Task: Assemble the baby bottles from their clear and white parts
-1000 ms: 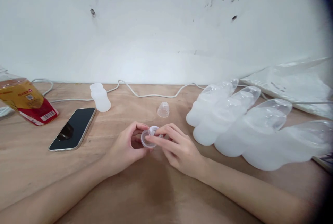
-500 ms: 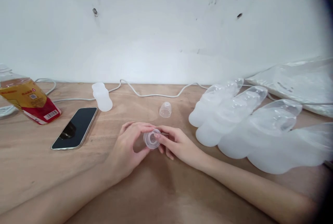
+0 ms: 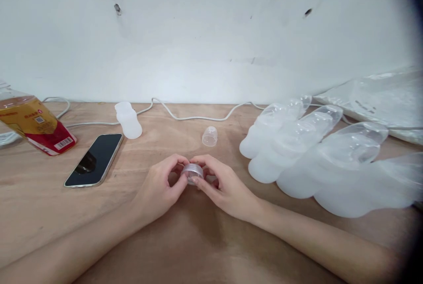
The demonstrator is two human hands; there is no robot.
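Observation:
A small clear plastic cup [image 3: 193, 172] with a lid is pinched between both of my hands just above the wooden table [image 3: 198, 248]. My left hand [image 3: 161, 189] grips it from the left with thumb and fingers closed round its rim. From the right, my right hand [image 3: 224, 187] presses thumb and fingers on its top and side. A loose clear cup [image 3: 209, 136] lies on its side a little beyond my hands.
Several stacks of clear cups in plastic sleeves [image 3: 317, 152] lie at the right. A phone [image 3: 94, 159], a short white cup stack [image 3: 128, 120], a red and yellow bottle [image 3: 35, 127] and a white cable [image 3: 185, 114] lie at the left and back. A white wall stands behind.
The cup has turned from facing me with its mouth to lying flat with its lid up. Both hands have closed in tighter on it.

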